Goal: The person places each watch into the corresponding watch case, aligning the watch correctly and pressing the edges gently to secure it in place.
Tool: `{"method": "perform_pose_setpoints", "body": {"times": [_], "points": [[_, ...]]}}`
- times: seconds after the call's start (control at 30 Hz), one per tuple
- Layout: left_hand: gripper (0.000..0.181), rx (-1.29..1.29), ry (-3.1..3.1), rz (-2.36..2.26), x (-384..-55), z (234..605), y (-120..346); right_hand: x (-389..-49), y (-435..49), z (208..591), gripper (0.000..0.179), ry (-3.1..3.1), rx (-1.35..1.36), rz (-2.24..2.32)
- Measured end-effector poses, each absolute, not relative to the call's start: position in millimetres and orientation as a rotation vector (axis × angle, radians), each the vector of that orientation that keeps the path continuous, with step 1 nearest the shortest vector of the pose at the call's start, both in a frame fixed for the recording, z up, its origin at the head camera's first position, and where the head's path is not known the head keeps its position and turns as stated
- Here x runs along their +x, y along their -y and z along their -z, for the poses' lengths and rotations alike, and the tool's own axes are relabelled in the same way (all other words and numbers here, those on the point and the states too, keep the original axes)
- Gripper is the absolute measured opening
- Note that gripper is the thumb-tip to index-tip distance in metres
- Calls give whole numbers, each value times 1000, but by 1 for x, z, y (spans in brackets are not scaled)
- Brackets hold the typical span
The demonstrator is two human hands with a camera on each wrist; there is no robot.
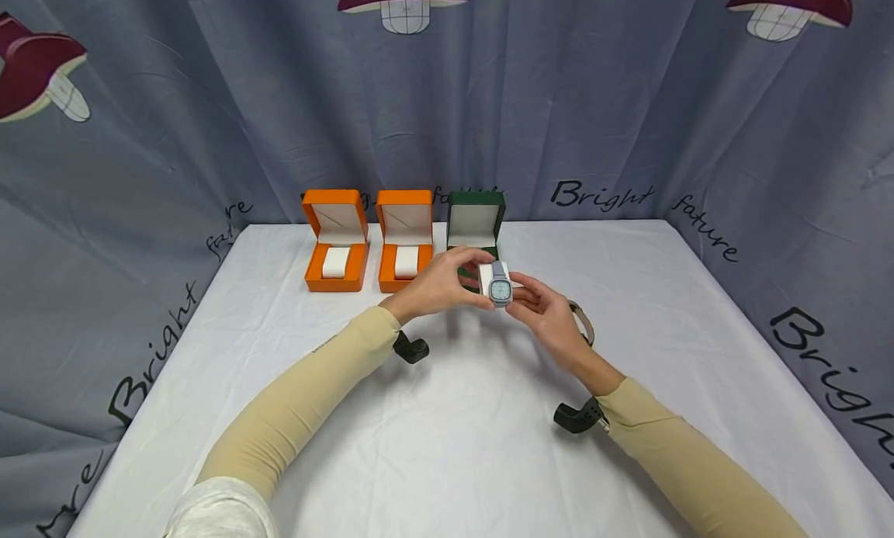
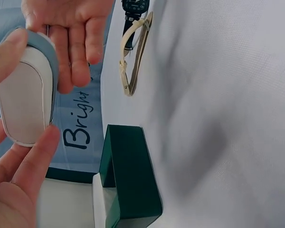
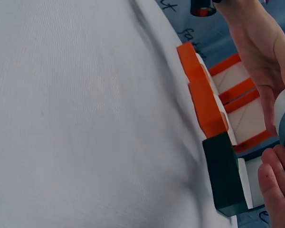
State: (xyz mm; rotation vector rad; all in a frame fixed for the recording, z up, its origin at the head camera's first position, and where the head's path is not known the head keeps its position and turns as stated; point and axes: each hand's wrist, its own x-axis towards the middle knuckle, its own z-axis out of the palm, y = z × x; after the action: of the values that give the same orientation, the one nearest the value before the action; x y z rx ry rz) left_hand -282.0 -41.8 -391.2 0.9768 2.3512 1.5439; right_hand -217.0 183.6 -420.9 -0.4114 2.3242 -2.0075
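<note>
A grey-blue square-faced watch point(image 1: 500, 289) is wrapped round a white watch pillow point(image 2: 24, 102), held above the table in front of the green watch box point(image 1: 476, 218). My left hand point(image 1: 447, 280) grips the pillow, thumb on one end and fingers on the other. The right hand point(image 1: 548, 317) has thumb and forefinger at the watch's right side, and its other fingers extend loosely in the left wrist view. On the table beyond the right hand lie a watch with a beige strap point(image 2: 124, 61) and a black watch point(image 2: 135, 7).
Two open orange watch boxes point(image 1: 337, 286) point(image 1: 405, 286) stand left of the green one, each with a white pillow inside. A white cloth covers the table point(image 1: 447, 445). Grey-blue curtains point(image 1: 594, 80) hang behind and beside it.
</note>
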Motion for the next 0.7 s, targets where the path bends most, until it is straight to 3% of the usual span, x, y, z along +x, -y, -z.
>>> {"method": "perform_pose_setpoints", "body": {"times": [0.27,0.7], "points": [[70,932,-2353,-1477,-278,390,42,-228,-189,412,45,-2366,-462,1959],[72,894,-2313,-1484,-276,396,42,-237,-195,403,48,-2401,-458,1774]]}}
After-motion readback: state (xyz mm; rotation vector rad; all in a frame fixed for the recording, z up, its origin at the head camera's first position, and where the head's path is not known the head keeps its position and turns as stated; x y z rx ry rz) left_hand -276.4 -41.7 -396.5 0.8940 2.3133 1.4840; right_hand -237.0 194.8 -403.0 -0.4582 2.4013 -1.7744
